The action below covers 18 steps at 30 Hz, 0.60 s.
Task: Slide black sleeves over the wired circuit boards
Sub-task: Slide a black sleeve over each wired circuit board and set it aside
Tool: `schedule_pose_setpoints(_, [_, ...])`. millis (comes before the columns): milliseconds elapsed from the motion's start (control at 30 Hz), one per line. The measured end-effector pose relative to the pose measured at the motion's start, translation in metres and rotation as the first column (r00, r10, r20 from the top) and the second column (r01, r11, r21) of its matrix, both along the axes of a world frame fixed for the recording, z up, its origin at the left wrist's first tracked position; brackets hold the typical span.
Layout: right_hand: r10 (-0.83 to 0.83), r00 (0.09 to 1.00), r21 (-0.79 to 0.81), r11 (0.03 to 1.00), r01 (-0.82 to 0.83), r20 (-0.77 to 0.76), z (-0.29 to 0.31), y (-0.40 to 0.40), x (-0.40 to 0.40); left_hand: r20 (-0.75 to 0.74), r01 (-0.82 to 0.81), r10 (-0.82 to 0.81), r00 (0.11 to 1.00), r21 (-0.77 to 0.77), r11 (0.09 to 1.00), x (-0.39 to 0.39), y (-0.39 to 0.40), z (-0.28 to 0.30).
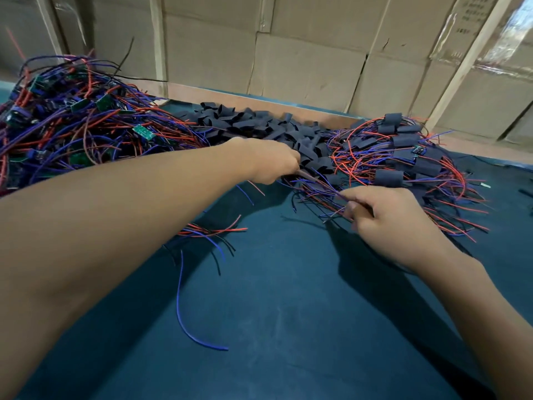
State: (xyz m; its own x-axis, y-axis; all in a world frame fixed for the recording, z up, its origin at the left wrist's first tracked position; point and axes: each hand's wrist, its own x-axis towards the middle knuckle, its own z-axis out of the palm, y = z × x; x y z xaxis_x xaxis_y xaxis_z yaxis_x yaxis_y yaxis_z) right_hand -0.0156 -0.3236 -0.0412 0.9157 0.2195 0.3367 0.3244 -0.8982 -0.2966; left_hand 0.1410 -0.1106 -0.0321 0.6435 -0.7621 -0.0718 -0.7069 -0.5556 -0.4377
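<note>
A bundle of red and blue wires [323,189] stretches between the two hands. The right hand [383,215] pinches its near end between thumb and curled fingers. The left hand [271,161] is curled around the far end, at the edge of a heap of loose black sleeves [259,124] just beyond it; what it holds there is hidden. Right of the hands lie boards already covered by sleeves [403,140], wires trailing. Far left of the left forearm sits a tangled pile of bare green circuit boards [80,111]. Everything rests on a dark teal table [288,327]; cardboard boxes [302,53] stand behind.
</note>
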Motion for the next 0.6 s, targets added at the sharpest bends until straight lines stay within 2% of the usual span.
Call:
schedule_pose_setpoints(200, [0.013,1.000,0.076,0.997,-0.014,0.016,0.002,0.008,-0.003,-0.113,-0.058,0.047,0.992,-0.098,0.993,0.006,-0.007,0.011])
schedule_pose_setpoints(333, [0.045,0.998,0.085,0.995,-0.047,0.032,-0.001,0.011,-0.004,-0.177,-0.150,0.143,0.974,-0.027,0.988,0.010,-0.019,0.020])
schedule_pose_setpoints(400, [0.073,0.997,0.041,0.996,-0.074,0.041,-0.002,0.012,-0.003,-0.157,-0.165,0.169,0.973,0.037,0.986,0.009,-0.023,0.025])
schedule_pose_setpoints(500, [0.090,0.994,-0.003,0.996,-0.090,0.061,-0.005,0.011,-0.001,-0.013,-0.139,0.140,0.990,0.060,0.988,-0.001,-0.022,0.030])
schedule_pose_setpoints(600, [0.054,0.998,0.068,0.996,-0.056,0.032,-0.007,0.009,0.003,0.000,-0.095,0.096,0.995,-0.115,0.989,-0.017,-0.005,0.031])
